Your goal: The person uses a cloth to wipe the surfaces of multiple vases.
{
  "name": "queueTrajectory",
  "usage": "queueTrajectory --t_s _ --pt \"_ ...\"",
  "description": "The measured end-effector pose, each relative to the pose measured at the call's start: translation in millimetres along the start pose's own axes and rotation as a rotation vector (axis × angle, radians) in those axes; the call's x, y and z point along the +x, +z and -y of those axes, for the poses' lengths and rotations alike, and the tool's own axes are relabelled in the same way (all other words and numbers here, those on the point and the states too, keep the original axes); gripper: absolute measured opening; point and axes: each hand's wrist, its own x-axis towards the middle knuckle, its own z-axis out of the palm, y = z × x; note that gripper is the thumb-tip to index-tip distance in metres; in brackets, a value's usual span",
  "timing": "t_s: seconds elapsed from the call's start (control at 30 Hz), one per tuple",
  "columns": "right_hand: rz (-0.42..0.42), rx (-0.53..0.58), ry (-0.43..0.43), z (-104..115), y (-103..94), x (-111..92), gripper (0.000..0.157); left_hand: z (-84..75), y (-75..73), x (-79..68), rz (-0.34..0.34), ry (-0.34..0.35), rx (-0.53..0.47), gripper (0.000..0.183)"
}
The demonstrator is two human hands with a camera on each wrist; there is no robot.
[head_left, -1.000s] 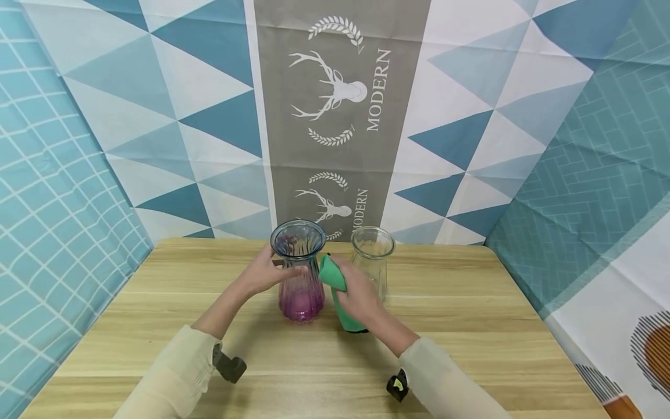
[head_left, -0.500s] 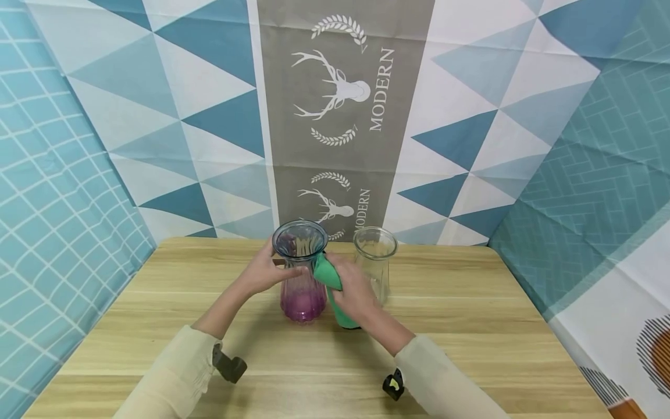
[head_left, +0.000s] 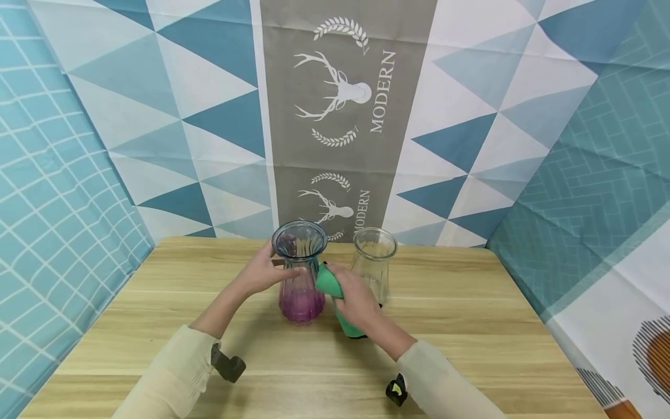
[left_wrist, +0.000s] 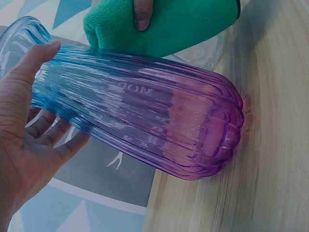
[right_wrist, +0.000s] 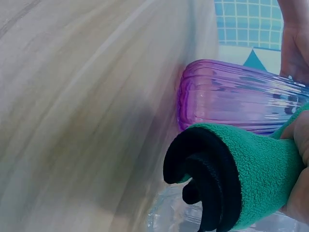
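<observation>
Plainly, left fingers (left_wrist: 72, 145) hold the blue-and-purple vase (left_wrist: 145, 111); right fingers (head_left: 342, 274) grip a green cloth (left_wrist: 183, 29) beside it.

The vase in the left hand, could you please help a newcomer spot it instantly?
On the wooden table, near the patterned backdrop, the left hand holds a ribbed glass vase. It shades from blue at the top to purple at the bottom, unlike the colourless vase to its right.

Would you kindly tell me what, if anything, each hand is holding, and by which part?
The left hand holds the blue-and-purple vase by its narrow neck; the right hand grips the green cloth around its bunched middle.
</observation>
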Motion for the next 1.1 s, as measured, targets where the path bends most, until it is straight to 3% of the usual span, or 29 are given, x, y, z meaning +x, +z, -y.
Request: queueTrajectory --t_s 0.4,0.7,0.87,1.1 --pt "-0.114 0.026 0.017 3.7 -12.0 10.6 0.065 -2.0 -0.7 -1.3 0.011 -0.034 0.013 0.087" --pt "-0.130 0.028 -0.001 9.6 -12.7 14.7 0.066 -0.7 -0.9 -0.5 0.014 -0.032 0.018 0.083" --pt "-0.085 0.019 0.004 8.5 -8.9 11.8 0.064 0.6 -1.2 -0.2 0.023 -0.011 0.013 0.084" --pt "0.071 -0.068 0.039 1.7 0.6 4.1 0.060 0.4 -2.0 0.0 0.037 -0.011 -0.003 0.085"
